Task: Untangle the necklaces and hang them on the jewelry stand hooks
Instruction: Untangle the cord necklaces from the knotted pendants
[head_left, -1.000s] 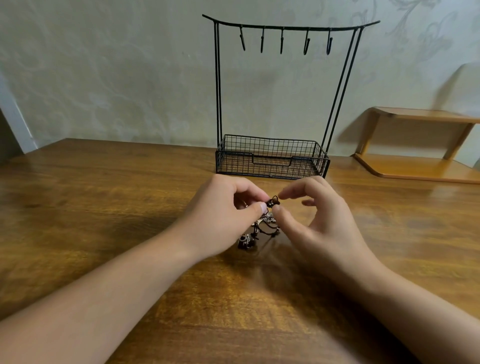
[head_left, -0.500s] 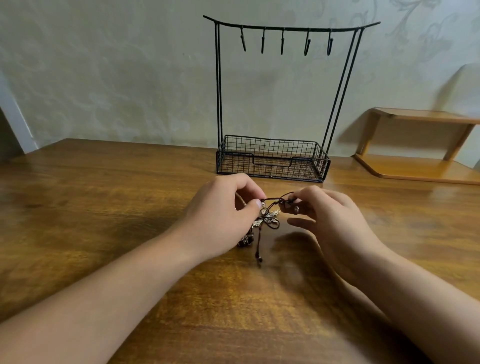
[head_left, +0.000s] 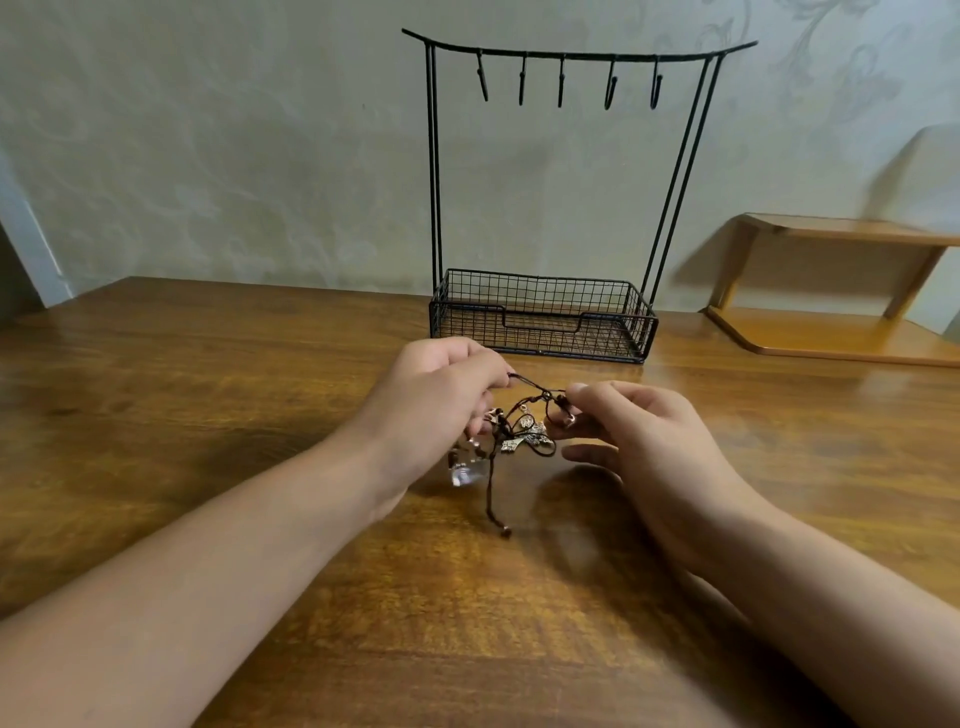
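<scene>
— Two hands logged, head view. Your left hand (head_left: 434, 400) pinches a dark cord of the tangled necklaces (head_left: 511, 436) at its fingertips; your right hand (head_left: 636, 441) pinches the same tangle at a small bead, fingers curled.

— Where is the tangle, taken from the jewelry stand (head_left: 545, 317)?

— Just in front of its wire basket, between your two hands. One cord runs taut from hand to hand. Metal pendants hang below it; one loose cord end (head_left: 498, 519) trails down to the wooden table (head_left: 208, 364).

— Stand itself?

— Upright at the table's far edge. Five hooks (head_left: 561, 83) on the top bar, all bare. One wooden shelf (head_left: 831, 291) to the stand's right.
</scene>
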